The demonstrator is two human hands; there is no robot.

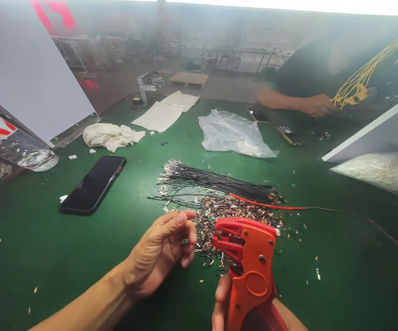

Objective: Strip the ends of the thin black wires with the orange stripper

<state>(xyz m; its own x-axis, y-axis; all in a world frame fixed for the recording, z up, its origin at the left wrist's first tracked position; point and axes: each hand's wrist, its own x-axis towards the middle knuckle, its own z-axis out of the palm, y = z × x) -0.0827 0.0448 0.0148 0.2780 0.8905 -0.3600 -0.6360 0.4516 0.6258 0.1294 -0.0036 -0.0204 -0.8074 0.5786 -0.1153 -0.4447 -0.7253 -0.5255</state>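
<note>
My right hand [222, 294] is wrapped around the handle of a red and orange wire stripper [256, 257]. Its jaws point left, towards my left hand [171, 250]. That hand is raised just left of the jaws, with thumb and index finger closed together and the other fingers curled. Whether a thin wire lies in the pinch cannot be made out against the clutter. Behind the tool lies a heap of black wire bits and copper scraps [216, 209]. Beyond it sits a bundle of black wires [216, 179] with metal terminals on their left ends.
A phone [93, 186], white cloth [112, 136] and water bottle [15, 142] lie left. A clear plastic bag [233, 133] lies behind the wires; a red wire [271, 205] trails right. Across the table, another person's hand [318, 105] is by yellow wires [360, 73].
</note>
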